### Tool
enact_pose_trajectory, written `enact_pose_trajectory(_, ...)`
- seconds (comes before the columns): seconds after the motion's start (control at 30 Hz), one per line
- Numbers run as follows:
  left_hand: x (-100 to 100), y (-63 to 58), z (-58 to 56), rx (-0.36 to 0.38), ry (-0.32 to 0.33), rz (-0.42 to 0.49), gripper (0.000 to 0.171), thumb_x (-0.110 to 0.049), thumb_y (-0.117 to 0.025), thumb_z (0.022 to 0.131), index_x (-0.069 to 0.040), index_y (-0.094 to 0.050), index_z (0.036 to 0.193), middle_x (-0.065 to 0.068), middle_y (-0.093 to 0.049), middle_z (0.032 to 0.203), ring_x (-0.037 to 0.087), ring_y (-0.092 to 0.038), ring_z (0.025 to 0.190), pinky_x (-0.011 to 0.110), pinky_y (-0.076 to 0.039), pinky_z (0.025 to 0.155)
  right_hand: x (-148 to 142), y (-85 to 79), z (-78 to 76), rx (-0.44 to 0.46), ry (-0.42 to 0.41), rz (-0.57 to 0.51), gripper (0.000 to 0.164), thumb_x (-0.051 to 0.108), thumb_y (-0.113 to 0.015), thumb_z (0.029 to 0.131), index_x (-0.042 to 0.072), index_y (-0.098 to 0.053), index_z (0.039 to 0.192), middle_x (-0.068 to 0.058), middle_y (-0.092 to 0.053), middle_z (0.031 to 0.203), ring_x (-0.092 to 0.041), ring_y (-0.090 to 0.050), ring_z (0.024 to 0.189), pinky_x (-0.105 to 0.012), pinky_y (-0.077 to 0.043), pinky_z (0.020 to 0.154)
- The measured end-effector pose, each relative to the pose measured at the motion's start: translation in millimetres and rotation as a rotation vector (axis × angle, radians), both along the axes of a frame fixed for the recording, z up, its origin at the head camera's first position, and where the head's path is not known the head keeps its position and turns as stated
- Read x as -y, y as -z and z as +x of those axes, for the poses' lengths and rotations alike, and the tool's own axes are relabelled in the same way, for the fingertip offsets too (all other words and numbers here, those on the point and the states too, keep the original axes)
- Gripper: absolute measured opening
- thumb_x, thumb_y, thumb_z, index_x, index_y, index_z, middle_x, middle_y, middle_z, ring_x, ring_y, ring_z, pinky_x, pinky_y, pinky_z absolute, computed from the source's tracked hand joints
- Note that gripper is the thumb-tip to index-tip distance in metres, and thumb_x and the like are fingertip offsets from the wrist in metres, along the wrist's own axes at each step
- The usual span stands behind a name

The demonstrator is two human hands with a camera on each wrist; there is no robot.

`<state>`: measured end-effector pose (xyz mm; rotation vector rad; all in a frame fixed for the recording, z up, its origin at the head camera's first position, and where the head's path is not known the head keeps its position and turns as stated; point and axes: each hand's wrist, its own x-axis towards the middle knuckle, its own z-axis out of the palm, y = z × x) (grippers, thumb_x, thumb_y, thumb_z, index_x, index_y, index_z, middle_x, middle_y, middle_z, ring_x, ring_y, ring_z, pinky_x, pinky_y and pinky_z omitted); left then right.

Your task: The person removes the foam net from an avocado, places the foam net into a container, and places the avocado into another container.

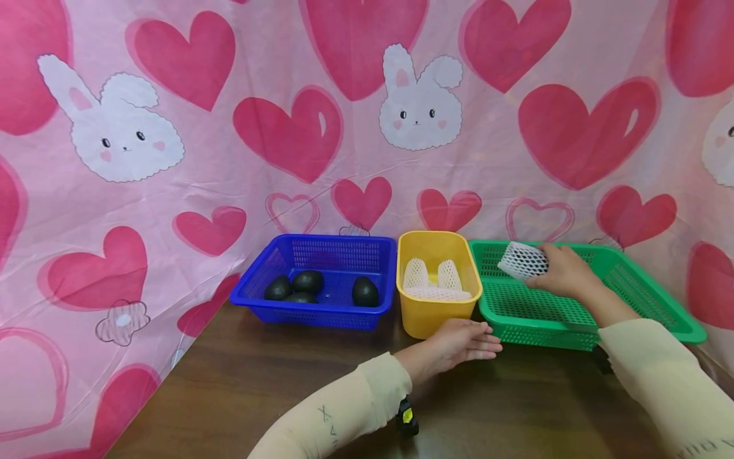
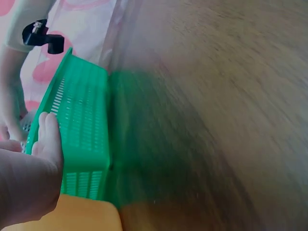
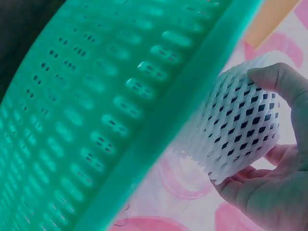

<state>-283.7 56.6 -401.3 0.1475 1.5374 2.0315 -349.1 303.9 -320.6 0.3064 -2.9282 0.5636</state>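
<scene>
My right hand (image 1: pixel 564 273) holds a white foam net sleeve (image 1: pixel 524 261) over the left part of the green basket (image 1: pixel 648 274). In the right wrist view, thumb and fingers grip the sleeve (image 3: pixel 240 118) from both sides, and a dark, avocado-like thing shows through its mesh. My left hand (image 1: pixel 459 347), fingers straight and holding nothing, is low in front of the yellow bin (image 1: pixel 421 319), its fingertips near the green basket's front left corner. Inside the bin are foam net sleeves (image 1: pixel 415 274). Several dark avocados (image 1: pixel 364 292) lie in the blue basket (image 1: pixel 332 315).
Blue basket, yellow bin and green basket stand in a row at the back of the brown wooden table (image 1: pixel 241 382). Right behind them hangs a pink cloth (image 1: pixel 355 159) with hearts and rabbits. Black wrist cameras (image 1: pixel 407 417) sit on both forearms.
</scene>
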Motion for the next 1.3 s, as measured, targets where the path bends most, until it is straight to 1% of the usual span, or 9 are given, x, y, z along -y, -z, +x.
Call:
enact_pose_trajectory(0.1, 9, -3.6, 2.3, -0.032, 0.046, -0.019, 0.032, -0.017, -0.053, 0.101, 0.010, -0.059, 0.117, 0.025, -0.067, 0.108, 0.032, -0.067, 0.099, 0.042, -0.052, 0.085, 3, -3.4, 4.9, -0.017, -0.010, -0.018, 0.086, 0.030, -0.079, 0.078, -0.015, -0.033, 0.135, -0.035, -0.043, 0.114, -0.047, -0.043, 0.099, -0.062, -0.044, 0.077)
enact_pose_trajectory(0.2, 18, -7.3, 3.7, -0.060, 0.082, -0.028, 0.031, -0.018, -0.053, 0.101, 0.009, -0.061, 0.113, 0.025, -0.067, 0.107, 0.033, -0.067, 0.099, 0.042, -0.053, 0.084, 7, -7.7, 10.8, -0.031, -0.018, -0.033, 0.086, 0.031, -0.080, 0.077, -0.014, -0.033, 0.135, -0.034, -0.043, 0.115, -0.047, -0.043, 0.100, -0.062, -0.044, 0.077)
enact_pose_trajectory(0.37, 33, -13.6, 3.0, -0.093, 0.108, -0.042, 0.028, -0.019, -0.053, 0.101, 0.005, -0.063, 0.110, 0.023, -0.069, 0.105, 0.033, -0.067, 0.099, 0.041, -0.053, 0.084, 15, -15.5, 21.2, -0.061, -0.032, -0.046, 0.087, 0.030, -0.080, 0.077, -0.013, -0.033, 0.136, -0.035, -0.042, 0.118, -0.048, -0.044, 0.101, -0.063, -0.044, 0.078)
enact_pose_trajectory(0.53, 49, -17.0, 0.5, -0.124, 0.133, -0.061, 0.030, -0.020, -0.050, 0.102, 0.005, -0.062, 0.114, 0.027, -0.065, 0.113, 0.032, -0.067, 0.100, 0.040, -0.053, 0.084, 23, -22.5, 32.0, -0.080, -0.037, -0.061, 0.088, 0.029, -0.081, 0.076, -0.011, -0.033, 0.138, -0.033, -0.042, 0.119, -0.047, -0.044, 0.101, -0.062, -0.047, 0.077)
enact_pose_trajectory(0.73, 71, -20.0, -1.4, -0.159, 0.170, -0.060, 0.039, -0.020, -0.048, 0.103, 0.012, -0.053, 0.125, 0.029, -0.061, 0.119, 0.031, -0.066, 0.103, 0.040, -0.052, 0.086, 33, -29.8, 45.9, -0.101, -0.063, -0.091, 0.089, 0.030, -0.083, 0.074, -0.008, -0.035, 0.139, -0.029, -0.044, 0.119, -0.044, -0.045, 0.102, -0.058, -0.051, 0.074)
enact_pose_trajectory(0.83, 83, -23.6, -0.9, -0.180, 0.170, -0.067, 0.040, -0.020, -0.047, 0.104, 0.013, -0.052, 0.127, 0.026, -0.064, 0.116, 0.031, -0.066, 0.104, 0.042, -0.051, 0.089, 39, -33.0, 52.1, -0.107, -0.081, -0.100, 0.088, 0.030, -0.084, 0.074, -0.007, -0.037, 0.139, -0.026, -0.045, 0.119, -0.042, -0.045, 0.102, -0.056, -0.052, 0.073)
enact_pose_trajectory(0.93, 92, -27.3, -1.0, -0.199, 0.157, -0.075, 0.039, -0.020, -0.048, 0.103, 0.012, -0.054, 0.125, 0.023, -0.066, 0.112, 0.031, -0.066, 0.103, 0.044, -0.050, 0.090, 45, -34.7, 58.4, -0.109, -0.095, -0.096, 0.087, 0.030, -0.084, 0.073, -0.005, -0.038, 0.138, -0.025, -0.045, 0.120, -0.041, -0.045, 0.102, -0.055, -0.052, 0.073)
enact_pose_trajectory(1.13, 107, -30.6, -2.2, -0.210, 0.133, -0.075, 0.037, -0.019, -0.048, 0.103, 0.012, -0.054, 0.123, 0.031, -0.061, 0.118, 0.032, -0.066, 0.103, 0.047, -0.048, 0.091, 55, -34.2, 70.2, -0.122, -0.130, -0.093, 0.084, 0.026, -0.085, 0.071, -0.003, -0.041, 0.136, -0.024, -0.046, 0.122, -0.040, -0.045, 0.104, -0.055, -0.053, 0.073)
enact_pose_trajectory(1.3, 117, -27.9, -2.9, -0.218, 0.099, -0.076, 0.035, -0.014, -0.046, 0.104, 0.015, -0.052, 0.123, 0.031, -0.062, 0.116, 0.033, -0.066, 0.102, 0.043, -0.052, 0.088, 66, -29.9, 78.4, -0.147, -0.179, -0.091, 0.081, 0.022, -0.086, 0.070, 0.000, -0.043, 0.135, -0.021, -0.048, 0.119, -0.038, -0.046, 0.103, -0.056, -0.052, 0.074)
